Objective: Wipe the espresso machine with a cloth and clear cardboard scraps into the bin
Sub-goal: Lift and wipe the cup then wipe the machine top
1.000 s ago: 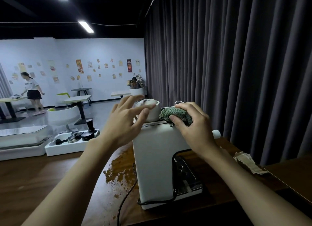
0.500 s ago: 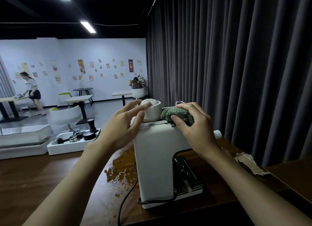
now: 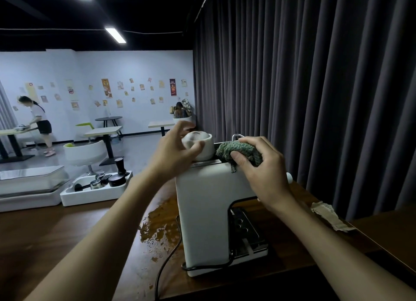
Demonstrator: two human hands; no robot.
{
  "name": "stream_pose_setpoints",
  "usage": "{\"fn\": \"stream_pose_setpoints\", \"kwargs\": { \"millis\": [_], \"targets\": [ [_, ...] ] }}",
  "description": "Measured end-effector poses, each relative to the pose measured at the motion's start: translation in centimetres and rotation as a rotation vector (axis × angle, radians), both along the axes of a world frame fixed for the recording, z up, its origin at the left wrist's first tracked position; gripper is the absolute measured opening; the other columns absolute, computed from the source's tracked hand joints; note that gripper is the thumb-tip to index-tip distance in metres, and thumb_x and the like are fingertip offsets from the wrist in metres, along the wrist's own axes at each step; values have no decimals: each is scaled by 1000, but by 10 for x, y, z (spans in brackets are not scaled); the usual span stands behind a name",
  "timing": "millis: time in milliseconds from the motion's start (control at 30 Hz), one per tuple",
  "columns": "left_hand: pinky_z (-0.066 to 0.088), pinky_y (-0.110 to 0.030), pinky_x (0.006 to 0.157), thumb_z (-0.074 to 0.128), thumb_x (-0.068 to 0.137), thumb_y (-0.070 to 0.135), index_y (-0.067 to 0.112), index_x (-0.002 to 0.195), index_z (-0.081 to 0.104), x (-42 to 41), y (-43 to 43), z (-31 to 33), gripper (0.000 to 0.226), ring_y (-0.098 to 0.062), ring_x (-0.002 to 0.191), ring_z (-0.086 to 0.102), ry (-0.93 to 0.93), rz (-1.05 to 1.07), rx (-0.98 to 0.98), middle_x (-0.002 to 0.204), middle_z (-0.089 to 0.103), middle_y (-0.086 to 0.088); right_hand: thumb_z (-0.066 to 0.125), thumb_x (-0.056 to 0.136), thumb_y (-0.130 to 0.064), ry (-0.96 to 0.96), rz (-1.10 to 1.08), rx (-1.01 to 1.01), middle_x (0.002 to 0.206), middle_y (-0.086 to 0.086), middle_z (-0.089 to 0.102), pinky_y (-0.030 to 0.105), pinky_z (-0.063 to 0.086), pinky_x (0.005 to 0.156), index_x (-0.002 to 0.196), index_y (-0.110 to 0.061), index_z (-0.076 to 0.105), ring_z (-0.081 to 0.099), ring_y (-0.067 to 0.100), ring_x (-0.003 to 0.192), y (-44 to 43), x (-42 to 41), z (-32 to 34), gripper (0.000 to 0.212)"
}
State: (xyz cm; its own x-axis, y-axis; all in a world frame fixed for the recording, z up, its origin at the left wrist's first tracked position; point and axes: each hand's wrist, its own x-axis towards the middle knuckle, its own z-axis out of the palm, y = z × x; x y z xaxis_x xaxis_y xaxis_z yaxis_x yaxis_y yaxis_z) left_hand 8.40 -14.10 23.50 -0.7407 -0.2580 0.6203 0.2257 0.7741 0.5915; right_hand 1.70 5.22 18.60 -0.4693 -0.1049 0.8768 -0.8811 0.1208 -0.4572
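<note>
At mid-left of the frame I see a white tray point(image 3: 74, 198) of coffee tools on the wooden counter point(image 3: 56, 233). Toward centre, my left hand point(image 3: 174, 155) curls loosely around the white cap point(image 3: 202, 147) atop the espresso machine point(image 3: 207, 210). Just right of it, my right hand point(image 3: 262, 172) grips the green cloth point(image 3: 236, 148), pressing it on the machine's top. At lower right, a cardboard scrap point(image 3: 329, 215) lies by the dark curtain point(image 3: 315, 86).

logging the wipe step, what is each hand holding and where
Right hand grips the bunched green cloth around its middle, on the machine top. Left hand has fingers curled on the white cap; firm grip cannot be told.
</note>
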Motion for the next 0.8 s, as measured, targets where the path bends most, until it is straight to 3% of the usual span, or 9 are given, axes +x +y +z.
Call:
{"fn": "stream_pose_setpoints", "kwargs": {
  "millis": [100, 233, 300, 400, 500, 567, 633, 700, 800],
  "targets": [
    [46, -14, 84, 66, 93, 22, 16, 136, 55, 0, -8, 2, 45, -10, 113, 59, -78, -106, 70, 136, 56, -4, 72, 87, -16, 30, -62, -49, 104, -3, 62, 19, 47, 89, 109, -11, 67, 58, 6, 99, 3, -1, 0, 24],
    [47, -38, 98, 72, 84, 48, 20, 124, 63, -7, -3, -3, 49, -16, 120, 53, -9, 57, -30, 126, 60, -1, 72, 86, -10, 92, -153, 11, 104, 2, 59, 9, 41, 86, 108, -6, 67, 52, 3, 95, 9, -6, 7, 23],
    [50, -37, 95, 76, 82, 45, 18, 121, 63, -10, -3, -6, 50, -15, 115, 59, 33, 16, 20, 121, 66, 1, 74, 83, -7, 136, -162, 108, 103, 2, 58, 5, 37, 86, 108, -6, 67, 52, 5, 93, 12, -8, 8, 25],
    [53, -18, 80, 79, 79, 39, 16, 120, 65, -13, -11, -4, 49, -10, 107, 63, 14, -92, 107, 116, 67, 2, 75, 81, -5, 154, -165, 188, 104, -1, 56, 3, 35, 87, 109, -7, 68, 54, 7, 93, 16, -9, 8, 28],
    [47, -5, 70, 79, 76, 40, 14, 127, 62, -12, -19, -2, 60, 9, 100, 61, -32, -160, 175, 121, 66, 2, 75, 82, -7, 150, -138, 194, 104, -2, 57, 7, 39, 86, 109, -7, 67, 56, 10, 94, 14, -8, 11, 28],
    [47, -6, 69, 78, 78, 38, 14, 130, 61, -11, -21, -1, 59, 10, 100, 60, -51, -180, 188, 125, 64, 1, 73, 84, -8, 161, -156, 197, 106, 1, 58, 13, 42, 84, 113, -8, 65, 56, 12, 94, 12, -8, 16, 30],
    [51, -11, 72, 74, 85, 33, 17, 130, 60, -11, -14, -1, 49, 6, 100, 62, -59, -182, 152, 129, 61, 1, 73, 85, -11, 144, -185, 200, 107, 3, 58, 21, 44, 80, 115, -10, 61, 55, 14, 93, 13, -7, 21, 32],
    [53, -30, 92, 69, 91, 30, 22, 126, 62, -12, -3, -4, 37, -10, 112, 60, -26, -74, 54, 131, 55, -2, 73, 85, -20, 112, -205, 324, 108, 1, 58, 29, 42, 84, 111, -13, 60, 54, 18, 98, 17, -7, 24, 29],
    [45, -49, 101, 60, 93, 38, 33, 122, 59, -12, 15, -10, 30, -30, 116, 55, -33, 104, -1, 129, 47, -5, 56, 91, -50, 128, -266, 608, 125, -11, 55, 32, 22, 98, 118, -29, 63, 38, 16, 125, 27, -7, 24, 35]
  ]
}}
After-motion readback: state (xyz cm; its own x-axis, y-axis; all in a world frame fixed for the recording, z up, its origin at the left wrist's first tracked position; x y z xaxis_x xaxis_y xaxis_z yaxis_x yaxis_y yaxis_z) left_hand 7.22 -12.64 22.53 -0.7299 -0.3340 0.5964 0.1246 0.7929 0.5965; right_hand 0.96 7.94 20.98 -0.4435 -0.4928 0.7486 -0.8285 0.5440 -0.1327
